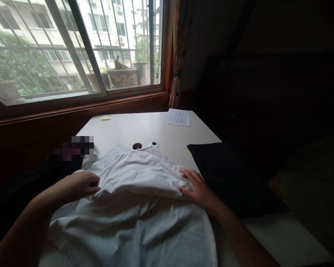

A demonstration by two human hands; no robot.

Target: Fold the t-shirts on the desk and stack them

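A white garment [144, 174] is spread on the white table in front of me, its far part folded over toward me into a wrinkled layer. At the left end of this fold, my left hand [89, 183] has its fingers curled in on the fabric. Across from it, my right hand [194, 188] rests on the right end of the fold, with thumb and fingers apart. The near part of the garment reaches the bottom of the view, creased and in shadow.
On the table's [128, 126] far side lie papers [178, 117] and a yellow note [106, 117]. Past the garment are a round cable hole [137, 146] and a small white round object [154, 144]. Dark folded cloth [225, 174] lies right; dark fabric [58, 168] sits left. A barred window is behind.
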